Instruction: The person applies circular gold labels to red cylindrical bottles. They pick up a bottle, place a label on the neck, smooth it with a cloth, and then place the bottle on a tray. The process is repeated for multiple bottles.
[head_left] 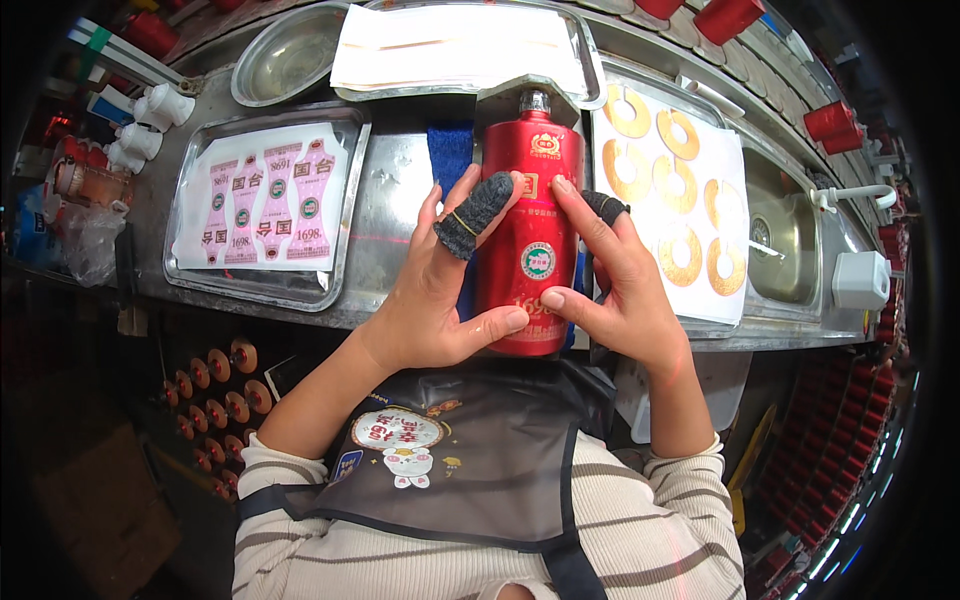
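A red bottle (513, 240) with a clear stopper and gold and green decoration lies at the bench edge in front of me, neck pointing away. My left hand (420, 300) grips its left side, thumb low on the body and index finger near the upper print. From the other side my right hand (630, 305) holds it, index finger high and thumb over the lower print. A dark knitted finger cover (474, 215) sits on a left finger; another dark cover (606, 208) is on the right hand. Blue cloth (451, 150) shows beside the bottle.
On the left, a metal tray (338, 275) bears a sheet of pink transfer labels (268, 205). White sheets (450, 50) and a metal bowl (285, 65) are at the back. Gold ring transfers (683, 185) lie to the right, before a sink (795, 275) with a white faucet (868, 196).
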